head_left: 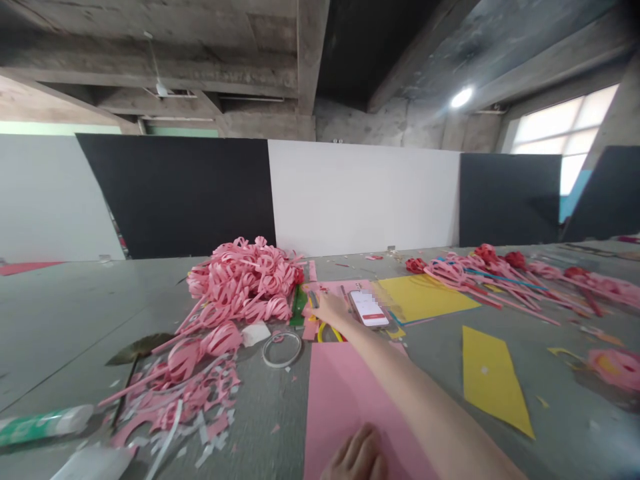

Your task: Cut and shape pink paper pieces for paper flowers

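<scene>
My left hand (356,457) rests at the bottom on a sheet of pink paper (330,393), its fingers lying on the sheet and slightly bent. My right arm stretches forward across that sheet. At its end, my right hand (330,308) has its fingers drawn together beside a slim dark-and-yellow item (313,301), too small to identify; what lies between the fingertips is hidden. Just below this hand is a yellow ring-shaped piece (329,332), partly covered by the wrist. A phone (369,310) with a lit screen lies to the hand's right.
Pink paper-strip flowers (245,280) are heaped at left, above paper scraps (185,400). A tape roll (281,350) lies nearer the middle, and a green-white tube (45,425) at far left. Yellow sheets (425,298) and red-pink flowers (485,267) lie right. White and black panels (365,200) stand behind.
</scene>
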Motion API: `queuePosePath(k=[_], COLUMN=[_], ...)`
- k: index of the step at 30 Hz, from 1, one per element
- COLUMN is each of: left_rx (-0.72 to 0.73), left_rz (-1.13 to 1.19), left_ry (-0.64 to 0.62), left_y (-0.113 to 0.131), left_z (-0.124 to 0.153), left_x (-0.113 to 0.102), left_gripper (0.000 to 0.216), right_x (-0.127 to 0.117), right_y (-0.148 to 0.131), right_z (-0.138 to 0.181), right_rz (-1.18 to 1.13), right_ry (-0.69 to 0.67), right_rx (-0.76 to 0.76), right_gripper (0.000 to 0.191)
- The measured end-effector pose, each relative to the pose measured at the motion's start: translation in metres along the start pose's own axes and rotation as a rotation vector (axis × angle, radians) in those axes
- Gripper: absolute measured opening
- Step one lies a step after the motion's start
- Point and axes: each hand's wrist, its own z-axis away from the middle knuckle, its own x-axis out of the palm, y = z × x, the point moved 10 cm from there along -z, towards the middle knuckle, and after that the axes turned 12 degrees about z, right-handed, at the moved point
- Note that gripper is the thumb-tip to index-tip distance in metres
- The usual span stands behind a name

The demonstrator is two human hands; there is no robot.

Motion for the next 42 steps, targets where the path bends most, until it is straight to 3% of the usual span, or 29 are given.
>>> queuePosePath(k=[2,5,10,13,19,23,27,31,33,36,39,42], left_rx=[-0.001,-0.034,-0.057,-0.016,0.022,-0.010,-0.053,-0.047,-0.044,-0.042,-0.040,-0.038], left_rz=[0.003,0.025,0.056,0.014,-0.038,-0.023,0.012,0.029,0.040,0.054,0.047,0.058], left_ry=[-0.002,-0.039,-0.108,-0.069,-0.053,-0.099,-0.139,-0.189,-0.196,-0.183,-0.168,-0.155], left_y=[0.000,-0.003,-0.004,-0.001,0.002,0.000,-0.001,0.000,0.000,0.000,0.000,0.000], left_z=[0.000,0.001,0.005,0.002,-0.002,-0.005,-0.008,-0.005,-0.004,-0.005,-0.006,-0.005], left_x=[-0.002,0.001,0.008,0.003,0.001,0.003,0.002,0.007,0.008,0.006,0.003,0.003], left_gripper=[0.028,0.028,0.023,0.025,0.025,0.024,0.028,0.028,0.028,0.029,0.029,0.026], right_x=[0.007,0.011,-0.007,-0.029,-0.059,-0.044,-0.024,-0.029,-0.040,-0.052,-0.046,-0.023], right_y=[-0.008,-0.013,0.004,0.034,0.124,0.175,0.193,0.174,0.151,0.100,0.061,0.044], right_z=[0.001,0.002,0.016,0.038,0.104,0.140,0.157,0.150,0.137,0.109,0.081,0.060], right_rz=[0.008,0.024,0.056,0.091,0.187,0.302,0.326,0.327,0.301,0.204,0.139,0.108], right_ry=[-0.016,-0.028,0.008,0.043,0.058,-0.059,-0.151,-0.133,-0.076,-0.007,-0.018,-0.102], right_rx=[0.024,0.065,0.052,0.041,0.101,0.185,0.203,0.179,0.150,0.051,0.037,0.087], right_gripper=[0.051,0.035,0.029,0.029,0.030,0.017,0.011,0.012,0.011,0.026,0.034,0.044])
